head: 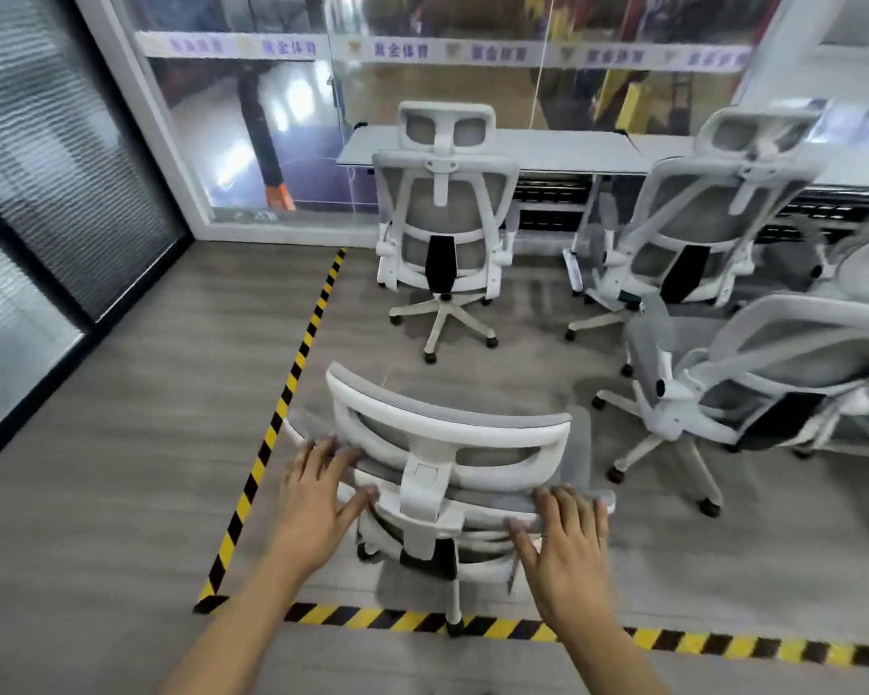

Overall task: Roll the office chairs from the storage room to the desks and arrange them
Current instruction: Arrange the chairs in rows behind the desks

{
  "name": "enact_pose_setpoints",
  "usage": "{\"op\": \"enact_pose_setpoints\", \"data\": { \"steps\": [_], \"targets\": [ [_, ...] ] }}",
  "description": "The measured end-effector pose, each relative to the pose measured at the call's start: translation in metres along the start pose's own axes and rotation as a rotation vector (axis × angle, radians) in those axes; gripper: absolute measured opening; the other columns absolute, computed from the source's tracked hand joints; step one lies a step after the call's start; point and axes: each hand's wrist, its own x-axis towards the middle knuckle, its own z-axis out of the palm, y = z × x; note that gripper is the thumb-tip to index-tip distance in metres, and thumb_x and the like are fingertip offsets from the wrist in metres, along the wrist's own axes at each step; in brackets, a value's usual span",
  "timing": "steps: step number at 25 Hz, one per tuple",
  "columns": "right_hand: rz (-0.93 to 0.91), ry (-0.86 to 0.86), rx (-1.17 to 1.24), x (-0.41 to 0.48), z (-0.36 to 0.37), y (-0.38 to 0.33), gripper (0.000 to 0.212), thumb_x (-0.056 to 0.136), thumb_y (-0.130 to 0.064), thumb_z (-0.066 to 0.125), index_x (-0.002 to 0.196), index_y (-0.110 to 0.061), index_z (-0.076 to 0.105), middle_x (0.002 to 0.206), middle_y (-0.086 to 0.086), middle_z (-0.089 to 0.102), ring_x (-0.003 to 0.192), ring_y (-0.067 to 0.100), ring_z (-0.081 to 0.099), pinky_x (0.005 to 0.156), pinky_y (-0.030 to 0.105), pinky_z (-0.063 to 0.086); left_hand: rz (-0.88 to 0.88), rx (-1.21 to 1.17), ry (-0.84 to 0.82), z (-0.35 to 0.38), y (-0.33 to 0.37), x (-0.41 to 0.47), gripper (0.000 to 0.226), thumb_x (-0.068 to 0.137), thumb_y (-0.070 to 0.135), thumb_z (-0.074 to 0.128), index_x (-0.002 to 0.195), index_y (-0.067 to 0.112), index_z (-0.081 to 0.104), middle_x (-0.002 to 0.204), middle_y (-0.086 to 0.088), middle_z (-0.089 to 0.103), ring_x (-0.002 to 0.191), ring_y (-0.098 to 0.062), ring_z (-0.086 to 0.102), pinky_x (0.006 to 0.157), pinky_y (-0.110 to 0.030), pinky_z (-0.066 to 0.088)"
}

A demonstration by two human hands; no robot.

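Head view: left hand (317, 494) and right hand (568, 541), fingers spread flat, are pressing the backrest of the near chair (447, 436), standing inside the floor tape (299, 361), short of the worktop (563, 150). Risk: uneven push swinging it into the parked chair (733, 363) alongside.

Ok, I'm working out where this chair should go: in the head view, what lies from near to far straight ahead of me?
White mesh chair under the left hand and right hand → grey wood-look floor → second white chair facing the desk → grey desk → glass wall.
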Motion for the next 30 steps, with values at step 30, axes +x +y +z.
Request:
{"op": "enact_pose_setpoints", "data": {
  "steps": [30],
  "targets": [
    [-0.167, -0.089, 0.144, 0.371, 0.063, 0.033, 0.057, 0.094, -0.068, 0.038, 0.122, -0.022, 0.058, 0.12, -0.006, 0.057, 0.128, 0.017, 0.045, 0.123, 0.044, 0.016, -0.163, -0.168, 0.056, 0.035, 0.001, 0.319, 0.053, 0.089, 0.052, 0.057, 0.135, 0.026, 0.049, 0.161, -0.007, 0.022, 0.152, -0.029, -0.001, 0.122, -0.052, 0.012]
  ]
}}
